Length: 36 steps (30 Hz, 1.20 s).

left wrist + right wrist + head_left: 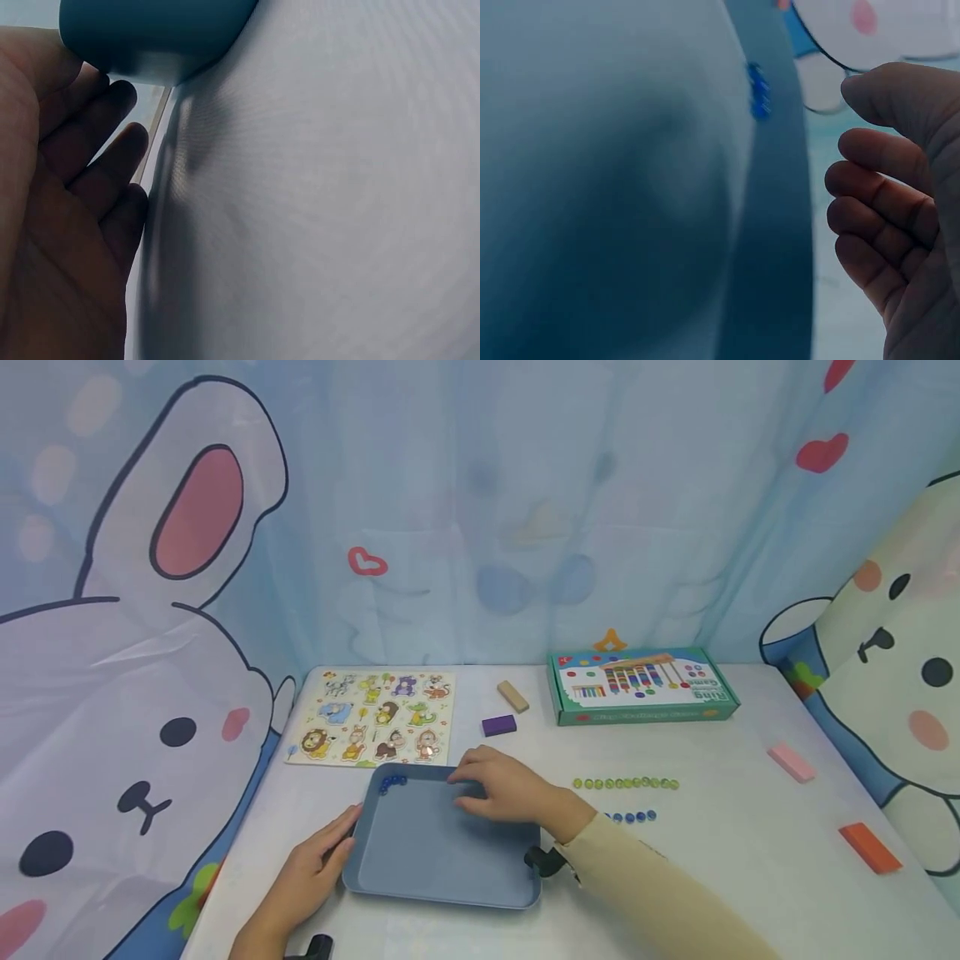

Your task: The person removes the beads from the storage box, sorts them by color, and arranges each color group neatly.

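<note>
A blue-grey rectangular tray lies on the table, with several small dark-blue beads gathered in its far left corner. My left hand is at the tray's left side, its fingertips right at the rim. In the left wrist view, the fingers of the left hand are relaxed beside the tray's outer wall. Over the tray's far edge, my right hand has loosely bent fingers. The right wrist view shows nothing between the thumb and fingers of the right hand, with the blue beads beyond.
Right of the tray run a row of green beads and a row of blue beads, partly behind the right arm. An animal puzzle board, purple block, beige block and green box stand behind. Pink and orange blocks lie right.
</note>
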Each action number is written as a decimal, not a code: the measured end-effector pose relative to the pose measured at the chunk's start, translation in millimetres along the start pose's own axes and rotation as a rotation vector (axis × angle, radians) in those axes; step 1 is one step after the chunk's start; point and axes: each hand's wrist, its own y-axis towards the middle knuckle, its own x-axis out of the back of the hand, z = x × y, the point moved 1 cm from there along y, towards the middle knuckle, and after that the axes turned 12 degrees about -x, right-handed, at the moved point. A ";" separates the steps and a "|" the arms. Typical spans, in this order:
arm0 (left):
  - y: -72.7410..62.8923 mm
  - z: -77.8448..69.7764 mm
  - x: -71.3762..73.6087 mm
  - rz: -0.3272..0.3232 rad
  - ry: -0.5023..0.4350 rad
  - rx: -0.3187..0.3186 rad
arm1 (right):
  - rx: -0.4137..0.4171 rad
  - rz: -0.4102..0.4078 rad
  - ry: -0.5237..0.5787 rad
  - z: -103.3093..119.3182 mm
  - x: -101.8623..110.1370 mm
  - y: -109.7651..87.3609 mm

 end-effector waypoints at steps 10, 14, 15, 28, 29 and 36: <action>-0.2 3.7 -0.7 0.021 -0.010 0.019 | 0.061 0.120 -0.062 22.3 -43.8 37.8; -0.9 7.0 -0.7 0.034 -0.014 0.030 | 0.065 0.128 -0.088 29.8 -50.8 45.5; -1.0 7.9 -0.9 0.036 -0.017 0.033 | 0.066 0.127 -0.091 31.7 -52.2 47.2; 0.9 10.1 -2.6 0.011 -0.053 -0.007 | 0.074 0.080 -0.119 47.8 -68.7 65.7; 1.0 9.5 -2.1 0.015 -0.057 0.003 | 0.076 0.072 -0.117 49.3 -70.1 66.9; 1.7 7.7 0.2 0.035 -0.061 0.026 | 0.045 0.027 -0.109 63.2 -76.6 72.0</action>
